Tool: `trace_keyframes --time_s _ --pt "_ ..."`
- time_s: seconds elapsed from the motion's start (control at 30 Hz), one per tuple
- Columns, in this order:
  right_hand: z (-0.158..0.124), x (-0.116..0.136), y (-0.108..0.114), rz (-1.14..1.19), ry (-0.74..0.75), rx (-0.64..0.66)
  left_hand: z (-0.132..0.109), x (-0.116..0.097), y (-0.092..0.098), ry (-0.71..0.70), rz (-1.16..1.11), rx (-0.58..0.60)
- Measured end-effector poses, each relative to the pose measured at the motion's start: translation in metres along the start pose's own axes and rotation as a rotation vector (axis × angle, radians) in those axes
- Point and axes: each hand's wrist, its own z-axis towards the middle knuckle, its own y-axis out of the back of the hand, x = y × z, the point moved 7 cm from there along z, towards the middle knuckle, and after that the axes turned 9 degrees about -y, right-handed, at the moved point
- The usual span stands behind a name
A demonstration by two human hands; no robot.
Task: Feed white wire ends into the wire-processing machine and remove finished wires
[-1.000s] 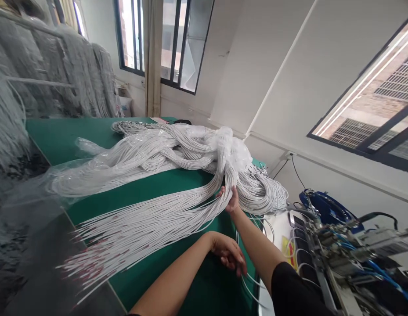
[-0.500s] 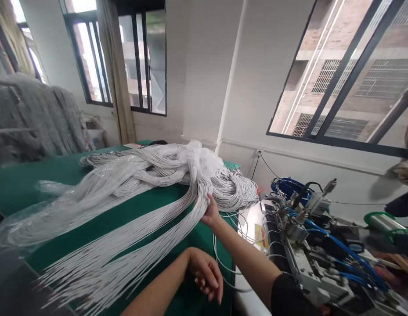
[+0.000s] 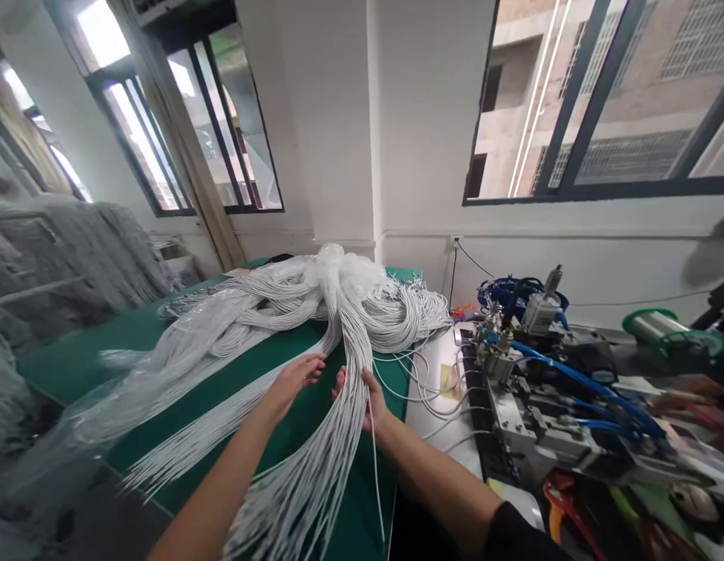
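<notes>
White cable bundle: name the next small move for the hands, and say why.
Probably bring the left hand across to close on the white cable bundle just above the right hand. The right hand grips the strands from underneath, the left hovers open over the green table just short of them, and the strands fan loose below.

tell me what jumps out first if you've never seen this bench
A huge tangled heap of white cords sprawls across the green table, left of centre. The right hand holds one bundle running toward the camera, the left hand open beside it. At right sits a machine with blue hoses.
</notes>
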Motion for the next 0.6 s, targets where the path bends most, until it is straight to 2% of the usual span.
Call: trace_keyframes --time_s 0.07,0.13,0.2,0.27,0.37,0.43,0.5,0.6 --pt "-0.019 -0.008 0.002 0.156 -0.032 -0.023 0.015 0.015 0.016 0.061 0.024 -0.051" --pt "-0.038 -0.022 0.006 0.199 -0.074 -0.052 0.021 0.037 0.013 0.141 0.020 -0.061" --pt "-0.055 -0.038 0.009 0.155 -0.120 -0.094 0.024 0.061 -0.009 0.219 -0.037 -0.017" --pt "-0.067 -0.052 0.013 0.068 -0.134 -0.167 0.026 0.080 -0.042 0.270 -0.132 0.052" --pt "-0.079 -0.065 0.021 -0.124 -0.091 -0.335 0.030 0.097 -0.090 0.316 -0.321 0.119" --pt "-0.088 -0.068 0.026 -0.336 -0.058 -0.428 0.033 0.096 -0.112 0.292 -0.640 0.115" --pt "-0.098 -0.067 0.026 -0.618 -0.053 -0.448 0.031 0.092 -0.119 0.258 -0.844 0.098" --pt "-0.115 -0.056 0.022 -0.950 -0.157 -0.348 0.018 0.091 -0.114 0.250 -0.975 0.080"
